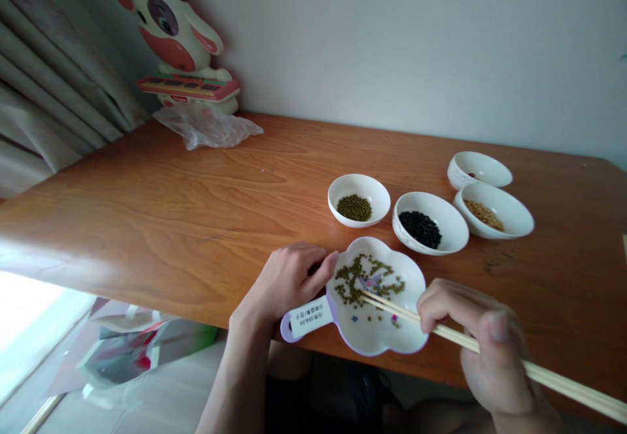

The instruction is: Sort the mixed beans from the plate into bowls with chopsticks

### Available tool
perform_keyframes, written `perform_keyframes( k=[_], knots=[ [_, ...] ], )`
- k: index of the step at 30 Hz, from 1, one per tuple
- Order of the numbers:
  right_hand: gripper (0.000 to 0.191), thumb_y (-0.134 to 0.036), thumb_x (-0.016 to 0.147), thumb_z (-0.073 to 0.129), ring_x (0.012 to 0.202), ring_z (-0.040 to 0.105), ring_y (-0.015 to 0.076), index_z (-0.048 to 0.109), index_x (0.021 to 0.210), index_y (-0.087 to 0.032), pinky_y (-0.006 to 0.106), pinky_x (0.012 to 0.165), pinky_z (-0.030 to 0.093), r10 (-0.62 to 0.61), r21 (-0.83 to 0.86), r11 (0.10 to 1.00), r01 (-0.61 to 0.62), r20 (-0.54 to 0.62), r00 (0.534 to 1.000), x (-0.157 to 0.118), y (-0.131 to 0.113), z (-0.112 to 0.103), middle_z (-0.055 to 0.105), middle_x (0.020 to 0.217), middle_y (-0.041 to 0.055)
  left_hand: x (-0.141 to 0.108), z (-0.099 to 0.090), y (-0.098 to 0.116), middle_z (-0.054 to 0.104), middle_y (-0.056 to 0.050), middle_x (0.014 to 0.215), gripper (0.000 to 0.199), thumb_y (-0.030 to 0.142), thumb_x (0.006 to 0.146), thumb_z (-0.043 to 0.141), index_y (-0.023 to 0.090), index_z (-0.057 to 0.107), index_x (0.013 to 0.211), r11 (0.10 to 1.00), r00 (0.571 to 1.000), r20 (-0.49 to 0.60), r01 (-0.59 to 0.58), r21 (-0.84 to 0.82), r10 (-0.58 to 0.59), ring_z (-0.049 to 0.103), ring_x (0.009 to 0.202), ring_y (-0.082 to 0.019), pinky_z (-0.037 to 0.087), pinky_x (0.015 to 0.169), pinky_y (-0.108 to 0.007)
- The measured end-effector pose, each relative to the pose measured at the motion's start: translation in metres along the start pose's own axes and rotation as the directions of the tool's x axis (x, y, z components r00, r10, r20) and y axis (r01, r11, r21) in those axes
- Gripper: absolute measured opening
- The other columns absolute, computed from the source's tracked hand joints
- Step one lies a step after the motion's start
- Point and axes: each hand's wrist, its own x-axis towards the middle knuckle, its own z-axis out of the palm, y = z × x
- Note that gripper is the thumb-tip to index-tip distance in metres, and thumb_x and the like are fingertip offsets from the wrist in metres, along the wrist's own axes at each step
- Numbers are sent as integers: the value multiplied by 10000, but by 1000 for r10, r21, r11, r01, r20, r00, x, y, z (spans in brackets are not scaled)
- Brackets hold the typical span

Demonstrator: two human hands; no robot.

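Note:
My right hand [475,336] is closed round a pair of light wooden chopsticks [453,336]. Their tips touch the green mung beans [360,280] in a white flower-shaped dish [406,277] with a purple rim and a labelled handle [309,317]. The beans lie scattered, mostly in the dish's far and left part, over a printed cartoon figure. At the dish's left edge, my left hand [294,274] is closed with its thumb against the rim; its other fingers are curled and partly hidden. Just behind stands a white bowl of mung beans [354,207].
Right of that bowl are a bowl of black beans [420,228], a bowl of yellowish beans [484,215] and a bowl with little visible inside [480,170]. A cow toy with keyboard [181,42] and a clear plastic bag [208,127] occupy the back left. Bags [142,349] stand below the table's edge.

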Motion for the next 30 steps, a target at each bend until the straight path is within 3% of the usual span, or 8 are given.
perform_keyframes(
  k=[22,30],
  knots=[
    [694,-679,1090,178,676,553,178,595,757,-236,344,646,379,1,-5,1000,-1,-23,1000,2,1,4,598,708,11,-1,0,2,697,-12,799,530,495,1145,393,200,610,762,1000,1000,-13,-14,-7,13,564,698,-143,348,677,-295],
    [747,-679,1092,167,638,575,175,616,701,-227,346,624,396,-33,-15,999,31,-88,996,3,0,5,608,649,18,0,-2,2,701,-15,804,537,499,1146,392,203,631,767,1000,1000,-6,-16,27,16,588,719,-152,352,692,-302]
  ],
)
